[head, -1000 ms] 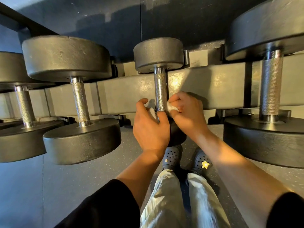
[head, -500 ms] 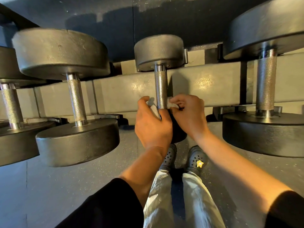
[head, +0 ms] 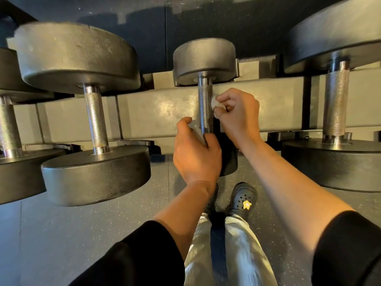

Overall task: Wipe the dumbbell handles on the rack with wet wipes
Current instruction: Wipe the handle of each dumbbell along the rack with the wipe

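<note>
Black sleeves, pale trousers, dark clogs

The person is wearing black sleeves [head: 132, 259] pushed up above bare forearms, shiny silver-grey trousers [head: 224, 252] creasing down both legs, and black perforated clogs [head: 243, 200]; the right one is carrying a small yellow star charm [head: 246, 204] on top.

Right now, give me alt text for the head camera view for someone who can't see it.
A person's right hand presses a white wet wipe against the small dumbbell's knurled handle, while the left hand grips the handle's lower end. Larger dumbbells sit either side on the rack.
</note>
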A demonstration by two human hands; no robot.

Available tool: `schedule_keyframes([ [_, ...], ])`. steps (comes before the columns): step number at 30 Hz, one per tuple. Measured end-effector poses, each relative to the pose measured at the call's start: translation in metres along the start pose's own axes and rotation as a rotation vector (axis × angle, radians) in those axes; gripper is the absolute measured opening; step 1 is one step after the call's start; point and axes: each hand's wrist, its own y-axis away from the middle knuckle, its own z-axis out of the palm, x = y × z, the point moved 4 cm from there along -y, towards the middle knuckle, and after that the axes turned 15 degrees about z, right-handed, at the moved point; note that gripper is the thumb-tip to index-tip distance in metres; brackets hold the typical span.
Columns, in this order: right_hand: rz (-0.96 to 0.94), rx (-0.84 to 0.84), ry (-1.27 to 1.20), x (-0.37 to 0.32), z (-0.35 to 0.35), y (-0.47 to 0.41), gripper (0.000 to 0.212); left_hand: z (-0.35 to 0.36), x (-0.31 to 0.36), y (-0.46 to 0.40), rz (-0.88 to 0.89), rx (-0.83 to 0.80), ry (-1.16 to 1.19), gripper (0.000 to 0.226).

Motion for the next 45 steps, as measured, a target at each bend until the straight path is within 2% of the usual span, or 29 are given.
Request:
schedule_keyframes([
  [5,-0.03,-0.065,0.01,0.001,-0.006,0.011,0.014,-0.001,0.002,0.0,0.013,-0.008,-0.005,0.038],
  [10,-0.082,0.091,0.015,0.007,-0.047,0.029,0.015,-0.004,0.004,0.001,0.049,0.001,0.041,0.04],
  [15,-0.123,0.158,0.107,0.001,-0.111,0.03,0.017,-0.001,0.033,0.007,0.179,0.001,0.244,0.036],
  [20,-0.185,0.242,0.398,-0.005,-0.161,0.029,0.029,0.033,0.077,0.017,0.328,-0.159,0.388,0.039],
  [24,-0.218,0.274,0.485,-0.006,-0.182,0.015,0.027,0.058,0.098,0.028,0.317,-0.295,0.426,0.038],
  [30,-0.521,0.305,0.745,-0.017,-0.174,-0.004,0.028,0.074,0.103,0.049,0.294,-0.385,0.45,0.04],
  [35,-0.57,0.177,1.099,0.006,-0.17,-0.015,0.031,0.078,0.101,0.059,0.26,-0.382,0.464,0.038],
  [45,-0.54,-0.014,1.218,0.018,-0.175,-0.005,0.031,0.082,0.102,0.064,0.239,-0.37,0.461,0.036],
])
